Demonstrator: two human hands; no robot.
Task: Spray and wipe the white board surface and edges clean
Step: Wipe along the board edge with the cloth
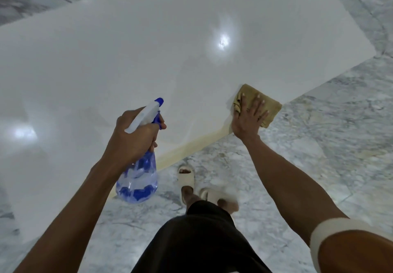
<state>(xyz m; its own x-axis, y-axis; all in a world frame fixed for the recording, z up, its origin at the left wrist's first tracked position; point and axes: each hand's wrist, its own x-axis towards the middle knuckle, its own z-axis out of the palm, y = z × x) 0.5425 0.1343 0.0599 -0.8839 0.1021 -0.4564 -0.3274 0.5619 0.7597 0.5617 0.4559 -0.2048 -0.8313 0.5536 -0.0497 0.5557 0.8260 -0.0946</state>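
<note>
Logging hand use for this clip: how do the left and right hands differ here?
The left hand curls round the spray bottle above the white board; the right hand lies flat, fingers spread, pressing the tan cloth at the board's near edge. Both are bare.

1 head-worn wide-angle view looks steeply down from above and behind both hands. The left hand (136, 136) and right hand (247, 117) sit near mid-frame, close to the lens, with both forearms running in from the bottom corners. Beyond the hands the white board (148, 49) fills the upper frame; below them lies marble floor (319, 156).
</note>
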